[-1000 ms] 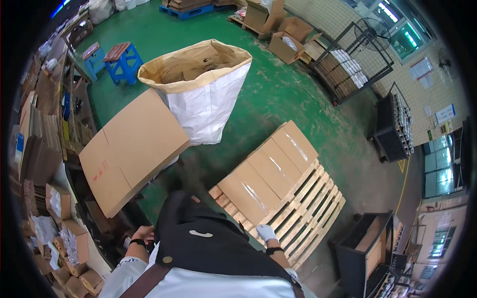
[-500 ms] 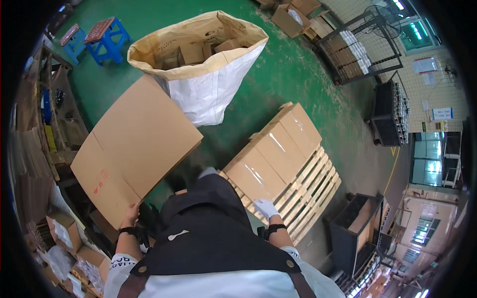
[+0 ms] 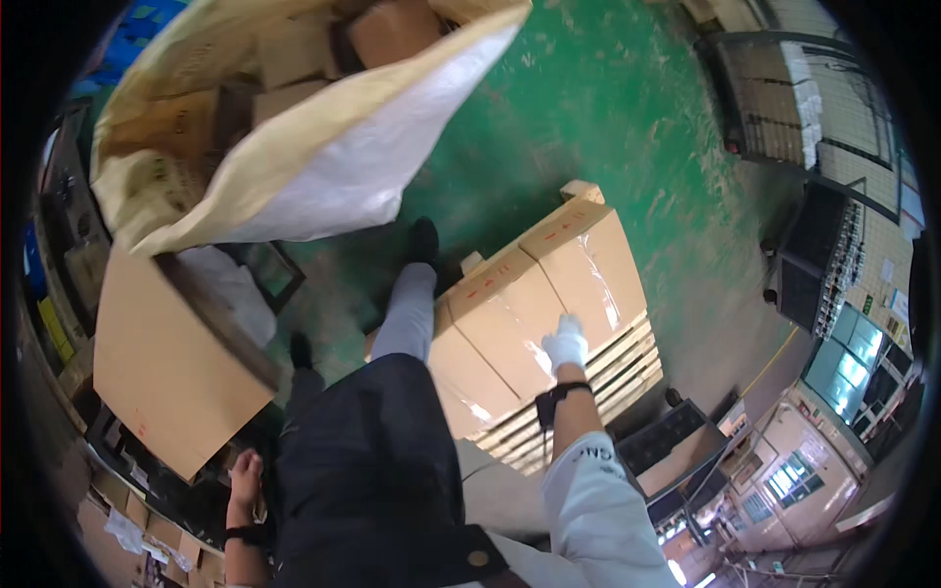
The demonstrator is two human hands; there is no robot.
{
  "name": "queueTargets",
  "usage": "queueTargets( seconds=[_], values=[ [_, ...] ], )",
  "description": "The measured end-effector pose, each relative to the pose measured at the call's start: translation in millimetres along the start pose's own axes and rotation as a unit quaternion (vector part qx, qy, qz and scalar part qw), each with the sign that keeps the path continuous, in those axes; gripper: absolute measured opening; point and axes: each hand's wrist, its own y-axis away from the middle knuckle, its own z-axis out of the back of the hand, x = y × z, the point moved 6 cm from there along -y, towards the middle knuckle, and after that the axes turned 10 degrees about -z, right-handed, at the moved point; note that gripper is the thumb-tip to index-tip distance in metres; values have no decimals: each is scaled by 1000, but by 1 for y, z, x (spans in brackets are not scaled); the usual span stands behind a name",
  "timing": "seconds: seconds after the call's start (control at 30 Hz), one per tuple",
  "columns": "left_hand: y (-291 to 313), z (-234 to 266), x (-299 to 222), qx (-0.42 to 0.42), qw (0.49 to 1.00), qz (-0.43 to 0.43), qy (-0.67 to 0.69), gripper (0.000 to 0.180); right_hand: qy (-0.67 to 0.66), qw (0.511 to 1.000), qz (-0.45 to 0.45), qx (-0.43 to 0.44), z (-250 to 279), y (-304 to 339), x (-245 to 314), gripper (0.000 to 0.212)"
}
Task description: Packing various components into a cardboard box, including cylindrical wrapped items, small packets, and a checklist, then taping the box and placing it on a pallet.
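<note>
Right hand: white-gloved (image 3: 566,345), above the long right edge of the middle carton, beside its tape; fingers partly extended, thumb held apart, nothing visibly gripped. Whether they touch the cardboard I cannot tell.
Left hand: bare (image 3: 245,473), just off the lower right corner of the flattened cardboard sheets (image 3: 172,363); fingers loosely curled, and whether they enclose anything I cannot tell.
Taped cartons: near (image 3: 469,367), middle (image 3: 505,318) and far (image 3: 593,255), side by side in a row on the pallet, seams touching.
Wooden pallet (image 3: 637,358): bare slats run along the cartons' right side; a block juts past the far end.
Woven sack (image 3: 431,127): white outside, yellowish inside, its wide rim gaping at upper left, with cardboard pieces (image 3: 392,31) within; its lower rim overlaps the sheets' top edge in this view.
Green floor (image 3: 598,108): broad open stretch beyond the cartons, reaching right toward the wheeled rack (image 3: 818,240).
Narrow lane: between sheets and pallet, taken up by the person's grey-trousered leg (image 3: 407,309) and dark shoes (image 3: 422,238).
Lower right: black open-topped bin (image 3: 667,441), near the pallet's slatted edge.
</note>
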Motion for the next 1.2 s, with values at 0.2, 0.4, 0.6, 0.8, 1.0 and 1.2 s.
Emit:
queueTargets(
  seconds=[0.2, 0.4, 0.6, 0.8, 1.0, 1.2],
  values=[
    [36, -36, -38, 43, 989, 97, -107, 30, 216, 969, 67, -101, 60, -196, 14, 60],
    [91, -47, -69, -27, 973, 195, -118, 29, 255, 915, 238, -204, 31, -235, 44, 52],
    [88, -66, -69, 9, 962, 193, -196, 34, 228, 928, 289, -63, 58, -260, 81, 50],
    [63, -101, -63, 24, 973, 151, -171, 39, 102, 953, 267, 101, 69, -175, 213, 55],
    [69, -88, 0, -8, 997, 76, -12, 47, -299, 822, 384, 296, 61, 108, 350, 49],
    [33, 24, 108, -302, 944, 107, -80, 63, -285, 823, 476, 122, 92, 342, 423, 57]
  ],
)
